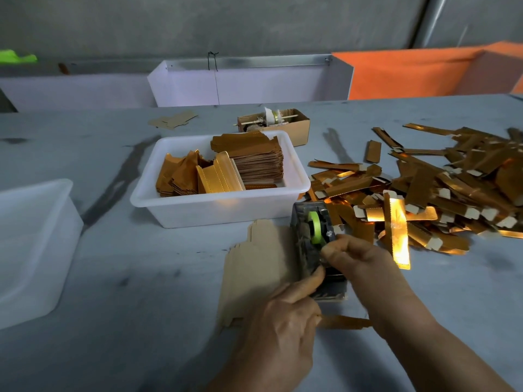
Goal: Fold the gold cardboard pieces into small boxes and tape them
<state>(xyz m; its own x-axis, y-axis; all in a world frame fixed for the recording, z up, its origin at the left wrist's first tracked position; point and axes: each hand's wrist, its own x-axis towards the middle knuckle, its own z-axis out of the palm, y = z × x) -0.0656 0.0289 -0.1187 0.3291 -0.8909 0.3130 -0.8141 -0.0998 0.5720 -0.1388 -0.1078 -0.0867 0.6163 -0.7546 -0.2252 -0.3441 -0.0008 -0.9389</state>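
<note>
Right hand [351, 254] is at the tape dispenser [317, 247], fingers curled and pinching close by the green roll [314, 226], looks like it's drawing off a length, though the tape itself is too fine to make out. Left hand [285, 315] steadies the dispenser's near end with its thumb while its fingers curl round a folded gold piece [343, 322] lying low across the table [141, 278]. Good form here would be a short, straight pull and a clean tear, keeping that folded piece pinched so it doesn't spring open. Flat brown blanks [254, 267] sit just left. Beyond, a white tub [220, 206] holds stacked pieces, and the finished gold heap [424, 188] spreads right.
</note>
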